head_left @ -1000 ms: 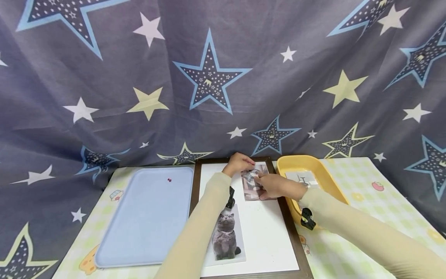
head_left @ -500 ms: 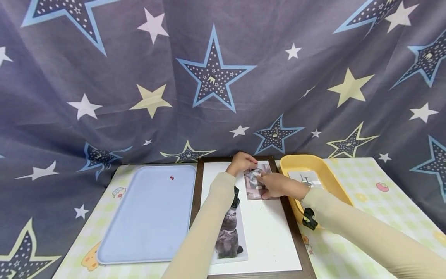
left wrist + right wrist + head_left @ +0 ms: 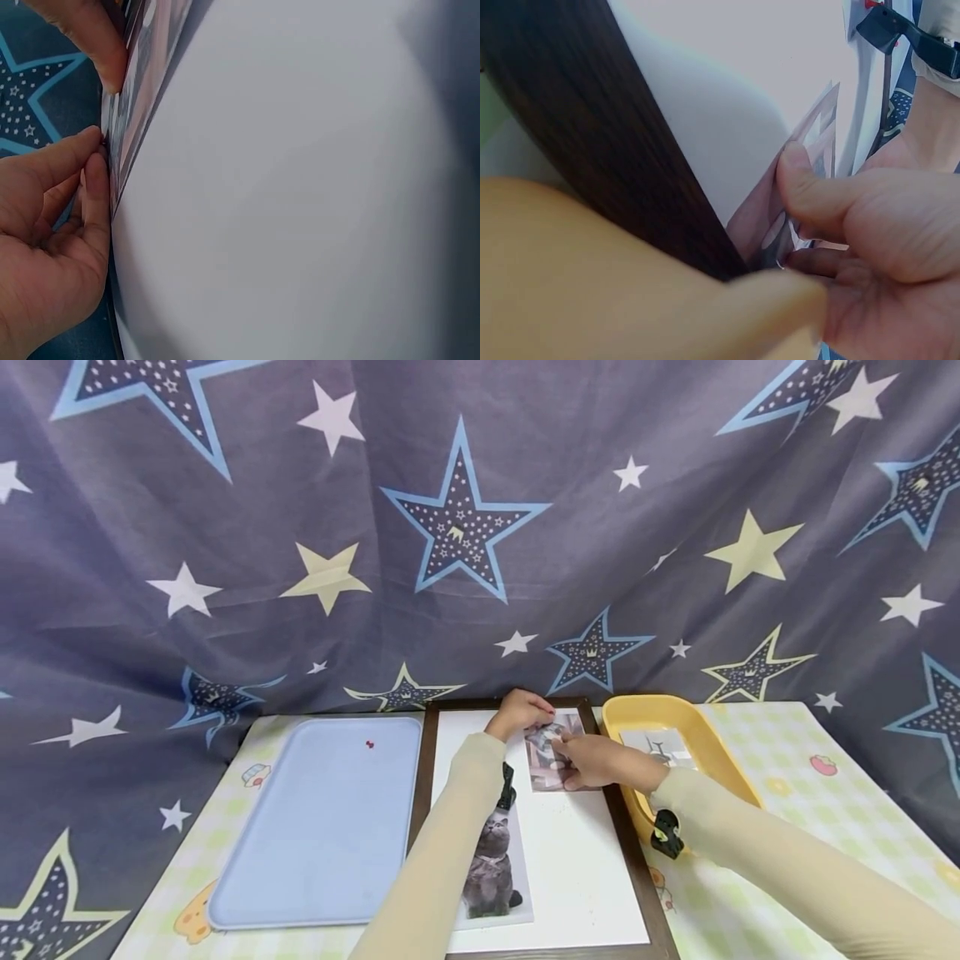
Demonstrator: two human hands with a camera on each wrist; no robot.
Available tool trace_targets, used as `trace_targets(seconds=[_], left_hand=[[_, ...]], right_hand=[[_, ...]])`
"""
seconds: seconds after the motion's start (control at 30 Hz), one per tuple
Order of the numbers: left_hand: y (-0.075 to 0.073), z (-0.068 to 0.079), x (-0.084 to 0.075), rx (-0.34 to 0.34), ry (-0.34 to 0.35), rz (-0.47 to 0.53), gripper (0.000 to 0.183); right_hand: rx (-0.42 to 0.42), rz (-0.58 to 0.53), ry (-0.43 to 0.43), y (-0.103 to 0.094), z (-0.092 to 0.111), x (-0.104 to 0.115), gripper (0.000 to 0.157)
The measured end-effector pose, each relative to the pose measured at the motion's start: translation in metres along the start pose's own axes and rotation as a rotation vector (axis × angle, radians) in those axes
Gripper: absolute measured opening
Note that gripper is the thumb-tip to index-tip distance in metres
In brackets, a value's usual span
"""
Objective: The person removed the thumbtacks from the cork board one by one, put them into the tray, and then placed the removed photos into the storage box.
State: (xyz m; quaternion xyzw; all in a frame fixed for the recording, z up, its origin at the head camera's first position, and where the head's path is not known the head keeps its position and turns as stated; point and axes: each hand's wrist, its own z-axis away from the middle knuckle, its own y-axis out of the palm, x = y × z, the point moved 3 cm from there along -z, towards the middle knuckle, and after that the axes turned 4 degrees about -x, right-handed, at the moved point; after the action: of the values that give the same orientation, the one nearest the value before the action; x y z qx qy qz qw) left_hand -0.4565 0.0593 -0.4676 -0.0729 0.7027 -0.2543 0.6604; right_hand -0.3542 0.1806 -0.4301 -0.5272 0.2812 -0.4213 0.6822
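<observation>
A photo print [image 3: 542, 777] with a pinkish-brown background lies at the upper right of a white board [image 3: 570, 868] with a dark wooden frame. At its top edge my left hand [image 3: 519, 711] pinches a small red pushpin between thumb and forefinger; in the left wrist view the pin is nearly hidden by the fingertips [image 3: 91, 142]. My right hand [image 3: 600, 760] presses the photo to the board with thumb and fingers spread over it. The right wrist view shows the thumb [image 3: 799, 169] flat near the photo's edge. A grey cat photo [image 3: 491, 881] lies lower left, partly behind my left sleeve.
A pale blue tray [image 3: 315, 827] with a small red pushpin [image 3: 370, 744] lies left of the board. To the right stands a yellow bin [image 3: 716, 752] holding another print [image 3: 660, 745]. A checked cloth [image 3: 795, 802] covers the table; a star-patterned curtain [image 3: 420, 635] hangs behind.
The head view has shifted slightly. Both hands stay at the upper photo, in nearly the same pose.
</observation>
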Motion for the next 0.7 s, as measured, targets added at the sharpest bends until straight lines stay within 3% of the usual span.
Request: trace_targets(seconds=[0.33, 0.7], left_hand=[[-0.001, 0.002, 0.0, 0.002, -0.01, -0.016, 0.017], [0.0, 0.001, 0.0, 0.001, 0.002, 0.0, 0.018]], right_hand=[[0.05, -0.127, 0.027, 0.006, 0.007, 0.003, 0.068], [-0.047, -0.131, 0.016, 0.018, 0.011, 0.006, 0.064]])
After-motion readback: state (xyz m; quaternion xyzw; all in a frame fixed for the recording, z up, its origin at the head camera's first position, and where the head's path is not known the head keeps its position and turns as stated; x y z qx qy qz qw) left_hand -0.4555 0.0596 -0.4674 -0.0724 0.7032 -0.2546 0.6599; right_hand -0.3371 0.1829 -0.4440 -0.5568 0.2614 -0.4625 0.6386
